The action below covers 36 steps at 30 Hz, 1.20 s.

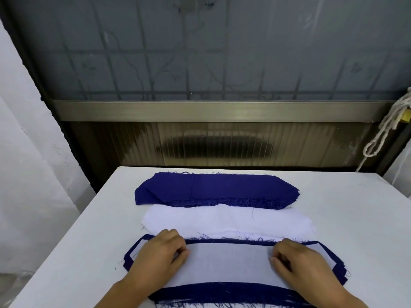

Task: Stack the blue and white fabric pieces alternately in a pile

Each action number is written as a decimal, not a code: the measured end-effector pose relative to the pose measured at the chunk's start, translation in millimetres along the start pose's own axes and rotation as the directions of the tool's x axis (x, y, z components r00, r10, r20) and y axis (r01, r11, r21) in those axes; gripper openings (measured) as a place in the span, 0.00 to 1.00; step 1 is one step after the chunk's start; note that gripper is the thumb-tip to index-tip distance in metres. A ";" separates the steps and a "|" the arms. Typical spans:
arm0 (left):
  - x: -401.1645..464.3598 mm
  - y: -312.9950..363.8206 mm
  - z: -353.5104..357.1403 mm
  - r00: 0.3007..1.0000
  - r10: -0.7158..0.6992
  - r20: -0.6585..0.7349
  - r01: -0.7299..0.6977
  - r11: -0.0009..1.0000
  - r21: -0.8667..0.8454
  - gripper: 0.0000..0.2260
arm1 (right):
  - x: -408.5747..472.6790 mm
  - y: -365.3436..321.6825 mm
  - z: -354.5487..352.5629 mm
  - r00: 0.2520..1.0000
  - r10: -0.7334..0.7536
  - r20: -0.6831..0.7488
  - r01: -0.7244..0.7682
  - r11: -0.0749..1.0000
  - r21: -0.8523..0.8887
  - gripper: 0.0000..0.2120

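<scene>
Three fabric groups on the white table [333,218]. Nearest the person: the pile [222,294], with a white piece [229,263] on top, blue borders showing around it on every visible side and several blue edges layered at the right corner, so I judge a number of alternations are already done. Just beyond it lies the white stock [222,218], touching or slightly overlapping the pile's far edge. Farthest: the blue stock [213,188], visibly many layers thick, its near edge lying over the white stock. Much material remains, so the task is probably well short of finished; the next piece due looks to be a blue one. Left hand [160,252] rests on the left part of the top white piece, fingers curled inward, tips on the cloth; whether they pinch it I cannot tell. Right hand [298,261] mirrors it on the right part, fingers curled, tips against the cloth, likely aligning or smoothing the piece.
</scene>
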<state>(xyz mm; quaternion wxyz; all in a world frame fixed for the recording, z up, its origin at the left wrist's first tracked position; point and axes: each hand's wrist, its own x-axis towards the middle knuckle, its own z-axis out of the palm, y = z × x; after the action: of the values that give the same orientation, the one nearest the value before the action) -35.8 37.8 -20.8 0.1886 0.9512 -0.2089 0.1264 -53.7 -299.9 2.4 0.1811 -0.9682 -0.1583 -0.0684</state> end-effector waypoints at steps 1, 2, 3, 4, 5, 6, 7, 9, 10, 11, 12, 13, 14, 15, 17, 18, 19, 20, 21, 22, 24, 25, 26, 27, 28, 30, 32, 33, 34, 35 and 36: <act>-2.8 -5.3 -0.9 1.000 -0.026 -0.004 0.026 1.000 0.014 0.11 | -2.2 3.2 -1.2 0.998 0.017 -0.052 -0.017 1.000 0.005 0.09; -5.1 -11.2 -2.3 0.999 -0.052 -0.011 0.052 0.998 0.032 0.13 | -5.1 7.6 -2.4 0.994 0.044 -0.095 -0.044 0.999 0.005 0.11; -5.6 -16.0 -4.9 0.997 -0.081 -0.017 0.082 0.995 0.061 0.15 | -5.9 12.3 -4.8 0.990 0.106 -0.096 -0.107 0.994 -0.003 0.12; -4.3 -19.6 -6.7 0.994 -0.111 -0.016 0.112 0.989 0.098 0.18 | -5.0 17.4 -6.2 0.982 0.159 -0.104 -0.163 0.986 -0.038 0.11; -1.3 -21.4 -8.3 0.990 -0.138 -0.017 0.139 0.980 0.139 0.19 | -2.6 22.2 -6.5 0.976 0.199 -0.088 -0.206 0.976 -0.075 0.10; 3.5 -22.3 -8.7 0.988 -0.150 -0.035 0.154 0.973 0.173 0.19 | 1.7 26.6 -5.7 0.973 0.224 -0.059 -0.229 0.969 -0.096 0.09; 9.7 -20.7 -8.8 0.987 -0.153 -0.046 0.159 0.970 0.186 0.17 | 7.4 28.7 -4.2 0.973 0.224 -0.050 -0.228 0.968 -0.104 0.08; 25.4 -15.4 -4.2 0.991 -0.120 -0.055 0.126 0.981 0.145 0.09 | 23.9 25.3 -0.6 0.981 0.187 -0.054 -0.190 0.979 -0.068 0.05; 34.2 -12.0 -0.4 0.995 -0.096 -0.036 0.099 0.989 0.112 0.04 | 33.0 23.0 3.0 0.987 0.154 -0.047 -0.156 0.986 -0.052 0.03; 43.2 -8.6 3.2 0.996 -0.092 -0.016 0.093 0.993 0.077 0.05 | 42.1 20.9 6.5 0.992 0.122 -0.027 -0.123 0.992 -0.034 0.02; 50.0 -6.9 8.7 0.996 -0.085 0.004 0.084 0.995 0.043 0.09 | 50.3 19.4 10.4 0.995 0.096 -0.004 -0.096 0.995 -0.010 0.06; 55.0 -6.5 14.3 0.996 -0.080 0.027 0.080 0.997 0.013 0.13 | 57.1 18.8 14.4 0.997 0.074 0.019 -0.075 0.997 0.013 0.09; 58.4 -6.9 18.9 0.996 -0.078 0.046 0.079 0.997 -0.024 0.15 | 62.5 18.7 18.4 0.997 0.063 0.033 -0.064 0.997 0.036 0.11; 59.5 -6.6 21.8 0.994 -0.084 0.068 0.088 0.994 -0.060 0.16 | 64.8 19.1 22.2 0.997 0.063 0.042 -0.065 0.996 0.060 0.12; 58.0 -9.5 26.5 0.992 -0.101 0.075 0.108 0.989 -0.102 0.17 | 64.4 21.7 29.3 0.998 0.062 0.016 -0.063 0.993 0.096 0.09; 56.5 -10.5 27.4 0.992 -0.106 0.070 0.113 0.988 -0.103 0.17 | 62.7 23.2 31.8 0.998 0.062 -0.006 -0.061 0.993 0.104 0.07; 54.8 -11.7 27.7 0.992 -0.109 0.064 0.115 0.989 -0.097 0.17 | 61.6 24.8 33.7 0.998 0.061 -0.026 -0.058 0.992 0.109 0.05; 54.1 -12.5 28.4 0.993 -0.102 0.052 0.107 0.990 -0.094 0.16 | 61.1 26.3 34.8 0.997 0.054 -0.048 -0.049 0.992 0.113 0.03; 52.7 -13.1 29.4 0.995 -0.094 0.041 0.098 0.991 -0.093 0.14 | 60.2 26.7 36.2 0.997 0.040 -0.066 -0.032 0.993 0.112 0.03; 52.3 -12.7 29.7 0.995 -0.091 0.031 0.094 0.991 -0.093 0.13 | 60.3 26.6 36.5 0.996 0.027 -0.086 -0.017 0.994 0.108 0.03; 51.6 -10.2 29.6 0.997 -0.083 0.011 0.083 0.993 -0.079 0.10 | 60.3 26.4 37.6 0.994 0.012 -0.110 -0.002 0.995 0.098 0.04; 51.3 -8.8 29.5 0.998 -0.069 -0.009 0.068 0.995 -0.067 0.08 | 60.2 26.3 38.4 0.993 0.009 -0.115 0.001 0.996 0.090 0.05; 50.8 -7.5 29.2 0.998 -0.054 -0.031 0.052 0.997 -0.058 0.07 | 60.1 26.3 39.1 0.993 0.011 -0.116 -0.001 0.996 0.085 0.05; 50.2 -6.6 29.1 0.998 -0.042 -0.048 0.039 0.998 -0.052 0.06 | 59.3 26.4 39.8 0.993 0.017 -0.118 -0.007 0.996 0.084 0.05; 49.7 -6.1 29.2 0.997 -0.028 -0.066 0.025 0.999 -0.047 0.06 | 58.8 26.6 40.2 0.992 0.025 -0.122 -0.015 0.996 0.085 0.05; 49.3 -5.1 28.3 0.996 -0.016 -0.090 0.012 0.999 -0.043 0.05 | 58.2 26.0 39.7 0.990 0.040 -0.138 -0.027 0.995 0.093 0.05; 49.4 -3.6 26.2 0.995 -0.018 -0.101 0.015 0.999 -0.032 0.03 | 57.8 25.1 38.7 0.985 0.061 -0.159 -0.042 0.992 0.121 0.06; 49.5 -2.3 24.9 0.994 -0.019 -0.112 0.017 1.000 -0.025 0.03 | 57.8 24.7 37.9 0.983 0.077 -0.167 -0.054 0.989 0.137 0.06; 49.3 -1.1 23.8 0.992 -0.021 -0.124 0.019 1.000 -0.018 0.06 | 58.0 24.2 36.9 0.981 0.096 -0.167 -0.071 0.986 0.151 0.07; 49.0 -0.2 22.9 0.991 -0.021 -0.135 0.020 1.000 -0.012 0.08 | 58.1 23.8 36.0 0.980 0.116 -0.163 -0.089 0.982 0.165 0.07; 48.8 0.1 22.4 0.989 -0.023 -0.145 0.022 1.000 -0.010 0.10 | 58.3 23.9 35.6 0.979 0.132 -0.157 -0.103 0.979 0.178 0.08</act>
<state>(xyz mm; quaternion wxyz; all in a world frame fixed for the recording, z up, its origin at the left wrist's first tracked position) 10.7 11.5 -25.3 0.2088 0.9410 -0.1845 0.1921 11.8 -291.3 -27.3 0.2791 -0.9478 -0.0898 -0.1254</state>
